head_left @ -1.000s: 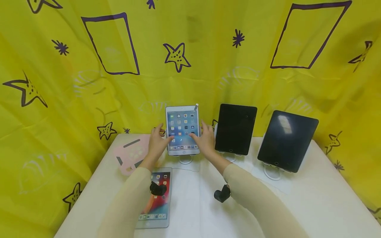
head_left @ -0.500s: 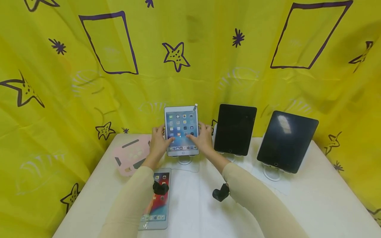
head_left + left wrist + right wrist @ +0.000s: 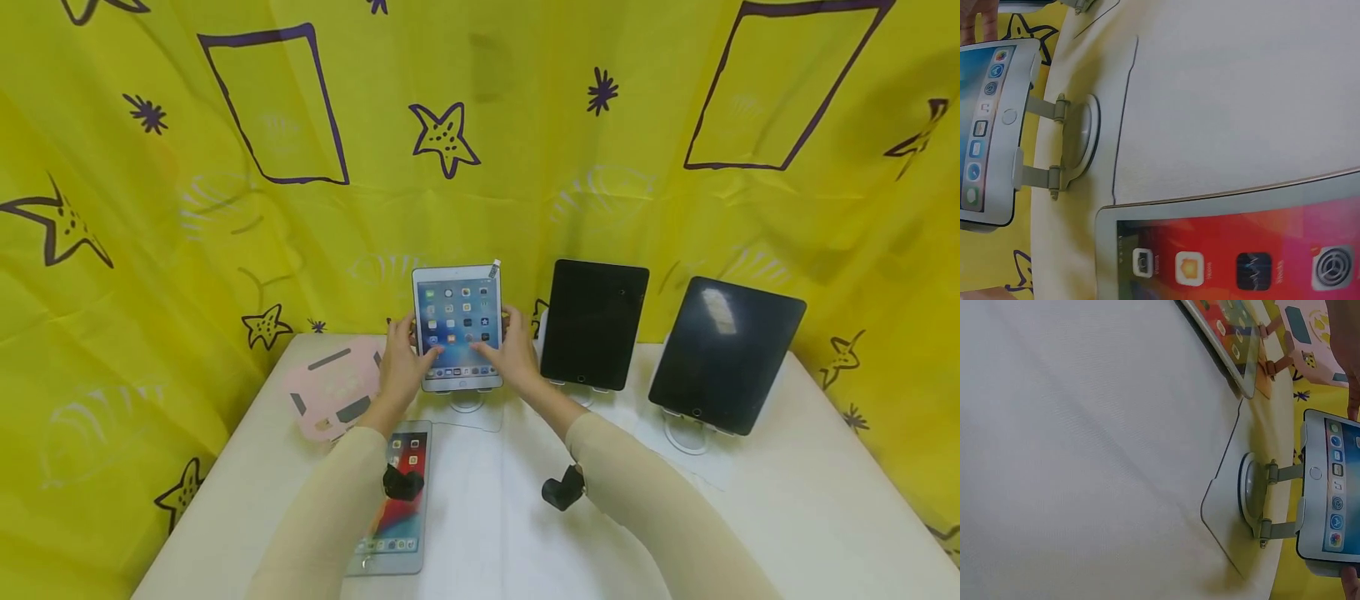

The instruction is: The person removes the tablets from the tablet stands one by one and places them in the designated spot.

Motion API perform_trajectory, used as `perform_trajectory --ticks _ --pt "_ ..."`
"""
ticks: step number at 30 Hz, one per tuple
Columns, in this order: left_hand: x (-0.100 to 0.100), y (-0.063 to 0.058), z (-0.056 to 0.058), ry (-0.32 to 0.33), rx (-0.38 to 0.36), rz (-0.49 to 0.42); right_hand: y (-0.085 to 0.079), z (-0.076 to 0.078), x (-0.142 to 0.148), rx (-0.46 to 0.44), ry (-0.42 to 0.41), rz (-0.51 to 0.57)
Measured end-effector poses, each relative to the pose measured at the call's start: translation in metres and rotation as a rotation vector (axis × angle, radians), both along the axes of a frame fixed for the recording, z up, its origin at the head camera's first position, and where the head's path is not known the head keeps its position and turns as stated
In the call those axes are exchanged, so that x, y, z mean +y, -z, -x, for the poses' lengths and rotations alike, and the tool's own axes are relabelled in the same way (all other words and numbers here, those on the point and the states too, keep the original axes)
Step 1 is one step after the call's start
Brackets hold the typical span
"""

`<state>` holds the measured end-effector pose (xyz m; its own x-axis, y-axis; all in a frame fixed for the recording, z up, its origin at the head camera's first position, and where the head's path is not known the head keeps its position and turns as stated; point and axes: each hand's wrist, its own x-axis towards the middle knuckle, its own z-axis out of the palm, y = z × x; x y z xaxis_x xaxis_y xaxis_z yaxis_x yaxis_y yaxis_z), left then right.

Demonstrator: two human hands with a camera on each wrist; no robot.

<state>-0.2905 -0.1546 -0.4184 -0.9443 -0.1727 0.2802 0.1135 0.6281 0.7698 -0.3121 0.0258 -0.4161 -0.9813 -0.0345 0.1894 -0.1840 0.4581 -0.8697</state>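
Observation:
A small white tablet (image 3: 459,312) with a lit home screen leans upright on a grey stand (image 3: 1047,178); a small tag sticks out at its upper right corner. My left hand (image 3: 401,365) holds its left edge, thumb on the front and fingers going behind. At the opposite edge my right hand (image 3: 517,352) grips the same way, thumb over the screen. Fingertips behind the tablet are hidden. Both wrist views show the tablet's lower end resting against the stand's two hooked arms.
A pink stand (image 3: 333,385) with dark pads stands at the left. Flat on the table (image 3: 495,533) lies a larger white tablet (image 3: 405,521), partly under the left sleeve. Two dark-screened tablets, one black (image 3: 595,325) and one farther right (image 3: 726,354), lean on stands.
The fingers of both hands, spread beside the tablet a second ago, have drawn in around its side edges. The tablet sits slightly farther left in the view.

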Motion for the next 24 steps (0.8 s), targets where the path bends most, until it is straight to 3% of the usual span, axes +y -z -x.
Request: perform_trajectory --ticks 8,24 --pt "0.007 0.008 -0.005 -0.027 0.010 -0.019 0.002 -0.004 0.003 0.020 -0.006 -0.038" --pt "0.011 -0.004 -0.014 -0.009 0.105 -0.015 -0.005 -0.010 0.007 0.035 0.004 -0.009"
